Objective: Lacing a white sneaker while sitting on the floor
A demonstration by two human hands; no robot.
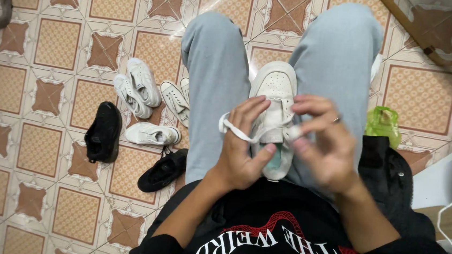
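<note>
Right hand (325,145) blurred; grip on lace end apparently pinched between thumb and fingertips, not clearly made out. White sneaker (275,112) rested on lap between knees, heel partly hidden by hands. Left hand (244,150) curled, white lace (232,128) looped over fingers, thumb pressed on tongue. Shoe pile (143,115) seen on tiled floor (55,43).

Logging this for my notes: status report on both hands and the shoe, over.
Left hand pinching white lace. Right hand on the lace's other end, blurred. White sneaker resting between the knees. Nothing in the way; other shoes on the floor.
</note>
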